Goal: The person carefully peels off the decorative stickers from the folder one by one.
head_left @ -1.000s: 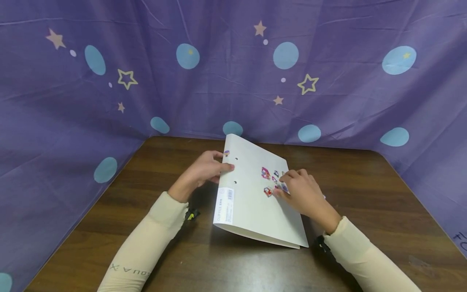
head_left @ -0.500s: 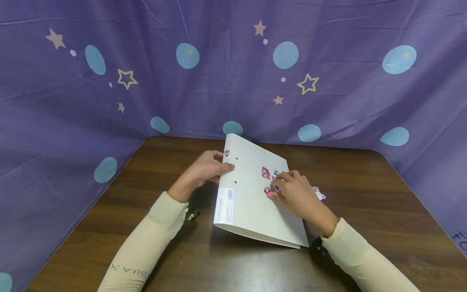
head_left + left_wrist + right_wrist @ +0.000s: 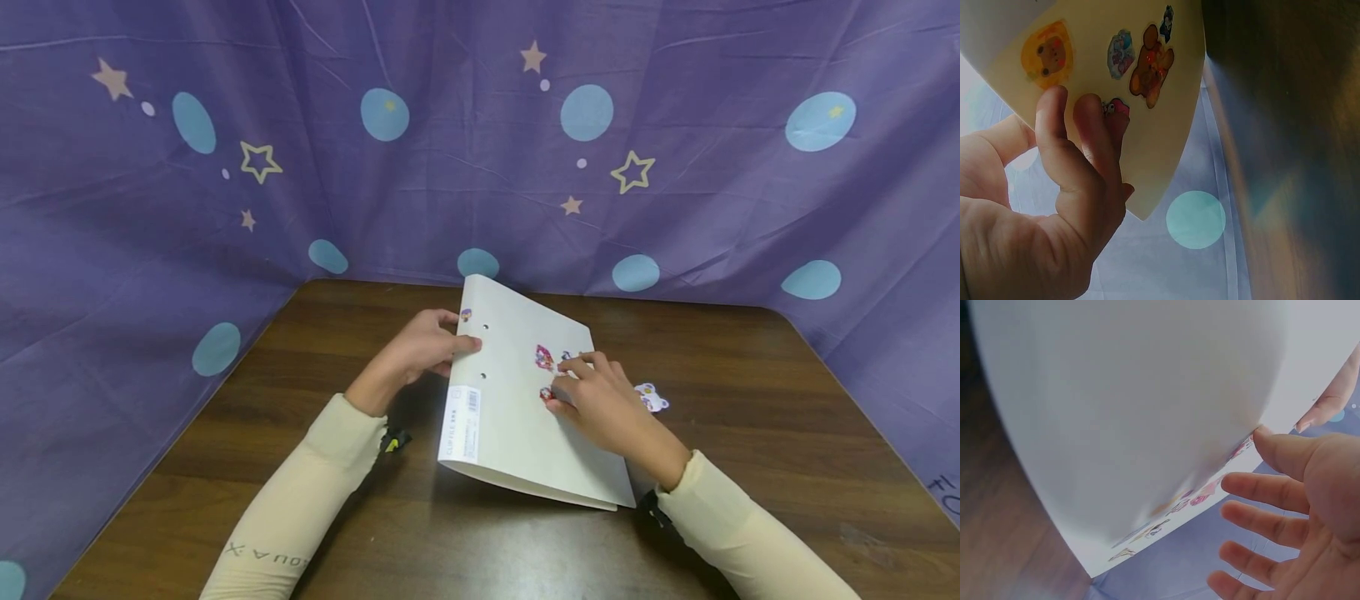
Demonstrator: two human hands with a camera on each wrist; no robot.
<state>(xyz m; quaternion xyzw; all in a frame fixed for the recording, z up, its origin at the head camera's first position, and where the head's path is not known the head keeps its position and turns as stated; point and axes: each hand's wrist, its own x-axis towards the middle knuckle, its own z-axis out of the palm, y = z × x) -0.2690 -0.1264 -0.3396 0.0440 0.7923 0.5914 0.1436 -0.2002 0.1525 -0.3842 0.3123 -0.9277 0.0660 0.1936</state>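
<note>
Fingers apart, our right hand [image 3: 606, 408] touches the folder [image 3: 517, 437] our left hand [image 3: 418, 348] grips, several stickers [image 3: 544, 357] already on, a white card [image 3: 652, 399] not on it

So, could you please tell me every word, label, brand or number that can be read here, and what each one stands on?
"CLIP FILE": on the pale rectangular label along the spine of the white folder; its finer print and barcode digits are too small to read.
"X": on the cream fabric left sleeve; the letters beside it are unclear.
Dark lettering right on the purple fabric curtain: cut off, unreadable.
</note>
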